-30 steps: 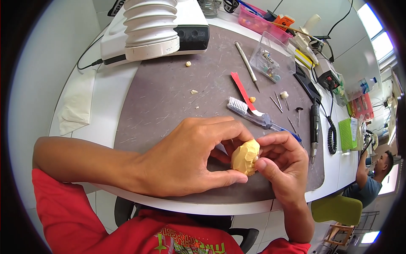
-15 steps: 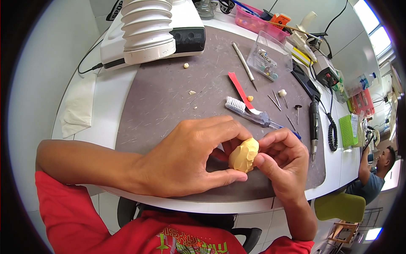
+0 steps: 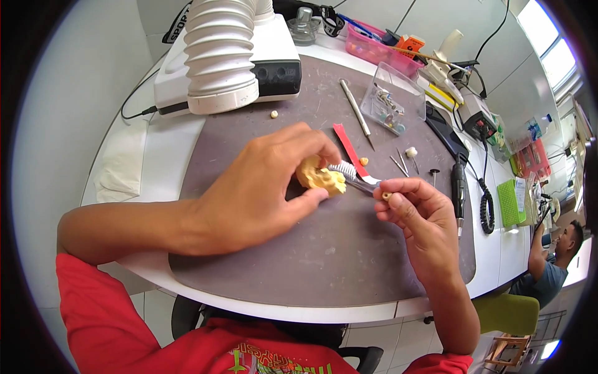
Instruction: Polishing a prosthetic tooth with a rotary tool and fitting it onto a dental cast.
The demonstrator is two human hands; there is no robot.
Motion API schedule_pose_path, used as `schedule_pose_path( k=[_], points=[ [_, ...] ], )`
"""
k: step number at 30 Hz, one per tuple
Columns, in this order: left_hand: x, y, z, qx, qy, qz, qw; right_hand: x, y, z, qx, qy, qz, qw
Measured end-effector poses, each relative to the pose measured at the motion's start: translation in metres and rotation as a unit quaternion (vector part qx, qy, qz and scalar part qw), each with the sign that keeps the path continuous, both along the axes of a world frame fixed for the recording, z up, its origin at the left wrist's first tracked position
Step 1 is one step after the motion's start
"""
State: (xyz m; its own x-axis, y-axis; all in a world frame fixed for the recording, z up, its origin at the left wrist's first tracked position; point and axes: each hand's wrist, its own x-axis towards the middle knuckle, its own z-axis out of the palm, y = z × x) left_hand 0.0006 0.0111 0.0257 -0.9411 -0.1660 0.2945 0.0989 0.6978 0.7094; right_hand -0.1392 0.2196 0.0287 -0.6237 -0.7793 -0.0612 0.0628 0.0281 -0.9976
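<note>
My left hand (image 3: pixel 258 181) grips a yellow plaster dental model (image 3: pixel 322 179) between thumb and fingers, holding it over the middle of the mat. The model's uneven, toothed side shows; my fingers cover part of its left. To the right, my right hand (image 3: pixel 420 221) pinches a small cream tooth crown (image 3: pixel 387 196) between thumb and fingertips, apart from the model. Just beyond the hands lies a clear-handled toothbrush (image 3: pixel 342 168) with white bristles, partly hidden by them. A red strip (image 3: pixel 350 149) and another small yellowish crown (image 3: pixel 364 161) are beside it.
On the grey mat (image 3: pixel 299 268) lie a pencil-like tool (image 3: pixel 355 109), several thin burs and a black handpiece (image 3: pixel 458 193). A clear box (image 3: pixel 392 103) and a pink basket (image 3: pixel 374 43) stand behind. A ribbed white hose (image 3: pixel 221 59) hangs at back left. Another person (image 3: pixel 551 265) sits far right.
My hands have drawn apart. The left has moved the dental model farther away and leftward, turning it; the right now holds the small crown away from it.
</note>
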Motion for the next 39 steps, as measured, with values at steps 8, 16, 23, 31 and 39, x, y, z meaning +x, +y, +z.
schedule_pose_path(
  k=[8, 16, 23, 31, 39],
  points=[
    [-0.005, -0.005, 0.001, -0.113, 0.057, 0.037, 0.991, -0.01, -0.013, 0.004, 0.014, -0.019, 0.043, 0.999],
    [-0.007, 0.02, -0.004, 0.124, 0.068, -0.092, 0.986, 0.0, -0.019, 0.006, -0.001, 0.005, 0.061, 0.998],
    [-0.008, 0.017, -0.013, 0.219, -0.019, -0.074, 0.973, 0.006, -0.016, -0.005, 0.043, 0.054, 0.072, 0.995],
    [-0.005, 0.011, -0.007, 0.219, -0.059, -0.087, 0.97, -0.021, -0.033, 0.016, 0.084, 0.519, 0.015, 0.851],
    [-0.007, 0.013, -0.011, 0.308, -0.04, -0.071, 0.948, -0.049, -0.046, 0.009, 0.144, 0.564, 0.078, 0.809]
  ],
)
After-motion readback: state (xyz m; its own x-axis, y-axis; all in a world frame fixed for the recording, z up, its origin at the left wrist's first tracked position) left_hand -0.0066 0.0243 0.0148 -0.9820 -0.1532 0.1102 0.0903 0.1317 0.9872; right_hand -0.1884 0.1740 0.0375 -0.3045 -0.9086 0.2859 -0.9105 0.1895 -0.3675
